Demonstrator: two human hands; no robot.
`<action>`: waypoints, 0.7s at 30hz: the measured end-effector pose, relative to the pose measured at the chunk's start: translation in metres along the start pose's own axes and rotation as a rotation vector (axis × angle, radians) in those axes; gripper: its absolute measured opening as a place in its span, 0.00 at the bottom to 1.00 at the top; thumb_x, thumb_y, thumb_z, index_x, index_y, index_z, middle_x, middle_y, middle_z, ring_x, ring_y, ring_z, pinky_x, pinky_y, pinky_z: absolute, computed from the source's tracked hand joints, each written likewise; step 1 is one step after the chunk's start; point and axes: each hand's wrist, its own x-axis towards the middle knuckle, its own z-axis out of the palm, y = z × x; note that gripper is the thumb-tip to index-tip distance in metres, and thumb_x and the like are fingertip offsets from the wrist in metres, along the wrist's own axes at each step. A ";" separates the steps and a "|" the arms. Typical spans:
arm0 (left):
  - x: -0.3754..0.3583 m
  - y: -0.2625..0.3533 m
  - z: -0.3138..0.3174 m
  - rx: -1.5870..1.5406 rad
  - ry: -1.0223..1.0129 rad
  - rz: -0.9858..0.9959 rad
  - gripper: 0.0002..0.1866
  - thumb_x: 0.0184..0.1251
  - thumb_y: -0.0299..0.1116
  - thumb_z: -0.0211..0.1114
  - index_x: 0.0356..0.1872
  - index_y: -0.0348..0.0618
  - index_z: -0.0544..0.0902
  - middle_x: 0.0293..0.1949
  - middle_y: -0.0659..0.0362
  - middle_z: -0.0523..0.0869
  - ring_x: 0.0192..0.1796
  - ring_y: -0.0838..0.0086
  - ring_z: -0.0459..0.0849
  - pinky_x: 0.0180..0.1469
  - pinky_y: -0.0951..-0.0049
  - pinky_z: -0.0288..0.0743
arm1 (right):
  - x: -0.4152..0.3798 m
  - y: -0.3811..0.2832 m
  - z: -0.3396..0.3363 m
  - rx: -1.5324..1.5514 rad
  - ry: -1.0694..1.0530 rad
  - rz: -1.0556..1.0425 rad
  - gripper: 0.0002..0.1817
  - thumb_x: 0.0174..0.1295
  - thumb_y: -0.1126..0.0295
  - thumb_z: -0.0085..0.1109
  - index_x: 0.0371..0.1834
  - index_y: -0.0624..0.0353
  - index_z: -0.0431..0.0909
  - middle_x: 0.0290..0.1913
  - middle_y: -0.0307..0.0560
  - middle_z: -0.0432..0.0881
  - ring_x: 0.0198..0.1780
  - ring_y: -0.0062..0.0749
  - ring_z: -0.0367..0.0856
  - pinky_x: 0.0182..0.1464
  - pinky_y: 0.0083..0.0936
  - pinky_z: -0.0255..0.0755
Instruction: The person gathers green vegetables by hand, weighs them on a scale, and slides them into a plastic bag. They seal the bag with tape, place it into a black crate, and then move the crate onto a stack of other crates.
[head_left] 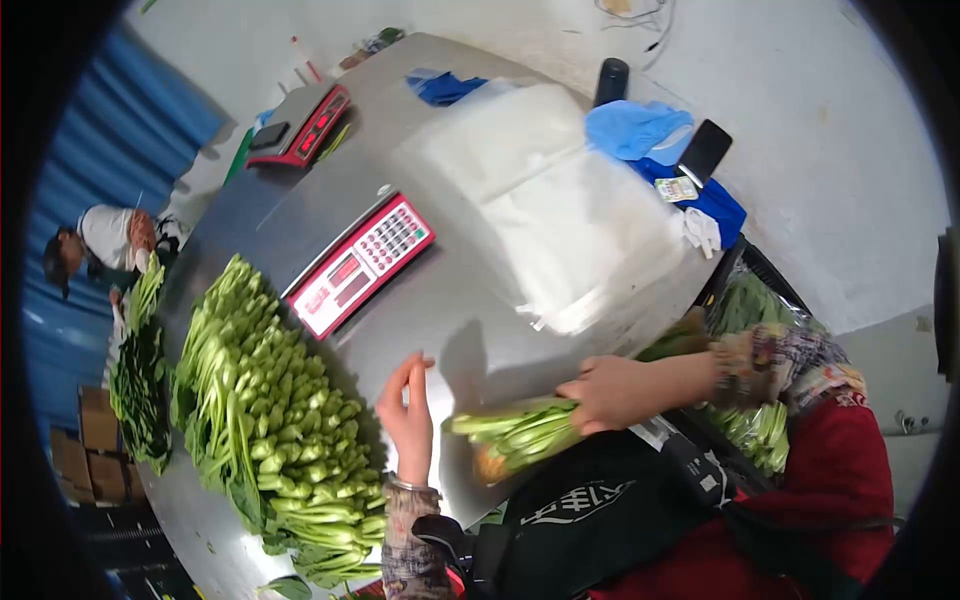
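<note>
A bagged bunch of green leafy vegetables (525, 435) lies at the table's near edge, its pale stems pointing left. My right hand (622, 392) is closed on the bag's right part. To the left of the stems, my left hand (408, 402) is raised with its fingers pressed together; whether anything small is between them is hidden. A large pile of green stalks (290, 410) rests just left of my left hand. Beyond my hands sit a red and white scale (362, 262) and a stack of clear plastic bags (560, 210).
A second scale (300, 130) stands at the far left. Blue cloths, a phone (705, 152) and a black bottle (612, 82) lie at the back right. A crate with bagged greens (762, 430) is at my right. Another person (105, 240) is beyond the left edge.
</note>
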 end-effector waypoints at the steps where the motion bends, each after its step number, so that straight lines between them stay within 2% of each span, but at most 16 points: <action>1: 0.018 -0.009 0.019 -0.017 -0.014 0.018 0.13 0.66 0.32 0.59 0.44 0.33 0.82 0.37 0.56 0.87 0.41 0.76 0.82 0.45 0.76 0.73 | -0.025 -0.005 -0.010 -0.008 0.107 0.085 0.07 0.55 0.59 0.57 0.28 0.48 0.79 0.44 0.46 0.76 0.32 0.37 0.78 0.43 0.33 0.65; 2: 0.032 -0.013 0.042 0.027 -0.071 0.091 0.12 0.65 0.31 0.59 0.44 0.35 0.82 0.38 0.54 0.86 0.40 0.73 0.83 0.44 0.74 0.74 | -0.050 -0.009 -0.018 -0.021 0.211 0.170 0.07 0.55 0.59 0.58 0.27 0.47 0.78 0.48 0.47 0.76 0.31 0.37 0.78 0.42 0.33 0.66; 4: 0.051 -0.015 0.100 0.036 -0.200 0.226 0.11 0.64 0.30 0.60 0.44 0.37 0.82 0.39 0.51 0.86 0.40 0.66 0.83 0.43 0.71 0.76 | -0.097 -0.013 -0.037 -0.013 0.266 0.357 0.07 0.54 0.59 0.60 0.26 0.48 0.78 0.58 0.49 0.72 0.30 0.37 0.78 0.39 0.32 0.69; 6: 0.061 -0.011 0.157 -0.039 -0.344 0.352 0.10 0.61 0.30 0.62 0.42 0.38 0.82 0.40 0.50 0.84 0.42 0.58 0.82 0.42 0.68 0.76 | -0.134 -0.015 -0.041 -0.051 0.302 0.560 0.07 0.52 0.60 0.62 0.25 0.48 0.78 0.60 0.50 0.71 0.27 0.37 0.77 0.35 0.31 0.69; 7: 0.067 -0.014 0.186 -0.022 -0.375 0.477 0.08 0.59 0.30 0.64 0.38 0.40 0.82 0.38 0.51 0.83 0.40 0.58 0.81 0.40 0.66 0.76 | -0.148 -0.015 -0.041 -0.072 0.322 0.661 0.07 0.51 0.61 0.63 0.24 0.48 0.78 0.62 0.51 0.71 0.25 0.37 0.76 0.33 0.30 0.69; 10: 0.077 -0.024 0.242 0.181 -0.413 0.655 0.04 0.59 0.28 0.63 0.33 0.41 0.82 0.32 0.56 0.83 0.34 0.66 0.81 0.36 0.69 0.76 | -0.182 -0.016 -0.036 -0.074 0.428 0.817 0.07 0.47 0.62 0.66 0.22 0.49 0.78 0.61 0.51 0.72 0.22 0.37 0.74 0.31 0.28 0.68; 13: 0.100 -0.031 0.259 0.219 -0.505 0.696 0.02 0.56 0.27 0.64 0.30 0.42 0.82 0.30 0.57 0.82 0.32 0.65 0.80 0.33 0.69 0.74 | -0.199 -0.013 -0.037 -0.074 0.500 0.844 0.08 0.45 0.63 0.67 0.21 0.50 0.78 0.61 0.50 0.72 0.21 0.37 0.73 0.29 0.27 0.67; 14: 0.102 -0.025 0.257 0.119 -0.420 0.596 0.01 0.55 0.27 0.64 0.28 0.42 0.82 0.28 0.57 0.81 0.33 0.64 0.80 0.33 0.68 0.74 | -0.201 -0.012 -0.034 -0.051 0.519 0.849 0.08 0.45 0.63 0.67 0.22 0.49 0.78 0.61 0.49 0.72 0.21 0.37 0.73 0.28 0.27 0.67; 16: 0.105 0.029 0.235 -0.067 -0.241 0.392 0.01 0.53 0.26 0.65 0.25 0.42 0.81 0.26 0.56 0.79 0.35 0.62 0.79 0.34 0.68 0.74 | -0.201 -0.006 -0.028 -0.056 0.522 0.855 0.07 0.45 0.63 0.67 0.22 0.50 0.78 0.61 0.47 0.72 0.22 0.37 0.73 0.29 0.28 0.68; 17: 0.108 0.034 0.235 -0.080 -0.247 0.404 0.03 0.55 0.25 0.63 0.24 0.41 0.81 0.26 0.55 0.80 0.35 0.62 0.80 0.34 0.67 0.73 | -0.198 -0.001 -0.025 -0.055 0.525 0.853 0.07 0.45 0.63 0.66 0.22 0.50 0.78 0.61 0.46 0.72 0.22 0.37 0.74 0.29 0.28 0.68; 20: 0.106 -0.023 0.251 0.299 -0.564 0.645 0.04 0.57 0.24 0.62 0.23 0.40 0.80 0.29 0.56 0.82 0.36 0.63 0.81 0.37 0.64 0.72 | -0.171 0.019 -0.021 -0.133 0.509 0.784 0.06 0.46 0.63 0.65 0.23 0.49 0.78 0.61 0.43 0.73 0.24 0.37 0.76 0.30 0.30 0.70; 21: 0.106 -0.010 0.251 0.233 -0.383 0.530 0.03 0.60 0.24 0.60 0.27 0.40 0.79 0.35 0.55 0.84 0.41 0.61 0.81 0.43 0.63 0.73 | -0.161 0.029 -0.018 -0.100 0.519 0.758 0.07 0.48 0.62 0.64 0.22 0.50 0.79 0.59 0.43 0.74 0.26 0.39 0.78 0.32 0.33 0.72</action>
